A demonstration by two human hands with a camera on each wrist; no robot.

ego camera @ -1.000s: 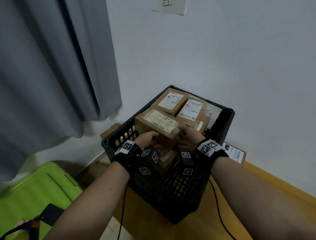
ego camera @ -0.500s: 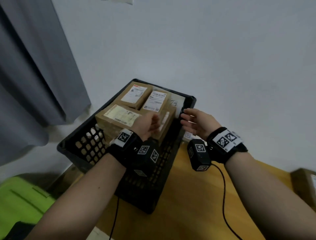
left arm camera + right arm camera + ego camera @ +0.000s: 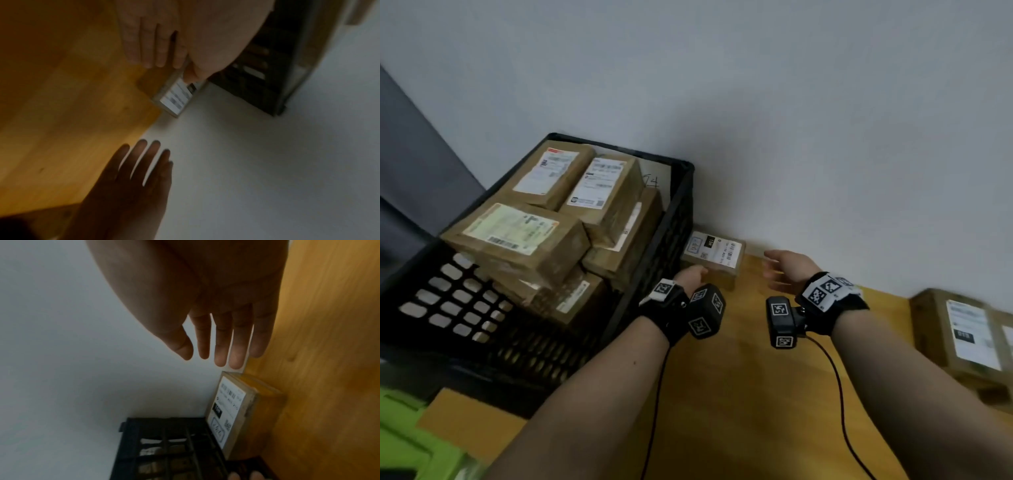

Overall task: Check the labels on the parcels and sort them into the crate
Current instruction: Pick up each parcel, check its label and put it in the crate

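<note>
Two hands out over the table (image 3: 739,394), both empty, closing on one loose parcel. Largest first: black crate (image 3: 678,219) sits at table's left end, stacked w/ boxed parcels above rim level, labels up. Little free room on top, so judge next box needs a flat seat, not a drop.

Small parcel (image 3: 714,255) lies flat on table, just beside crate's right wall and against the room wall. Label faces up; long axis runs roughly along the wall, one short end toward crate, other toward right hand. Print too blurred to read.

Left hand (image 3: 690,275) at parcel's near edge by the crate, fingers (image 3: 156,48) straight & together; touching or just shy, can't tell. Right hand (image 3: 787,269) apart from it, off its free end, fingers (image 3: 220,340) spread wide & relaxed.

Doing it well (judgement): crate side is tight, so bring right hand onto the free short end, slide box clear of the wall, then pinch both ends. Keep label up & level to read before lifting.

More parcels at far right (image 3: 962,335), well apart.
</note>
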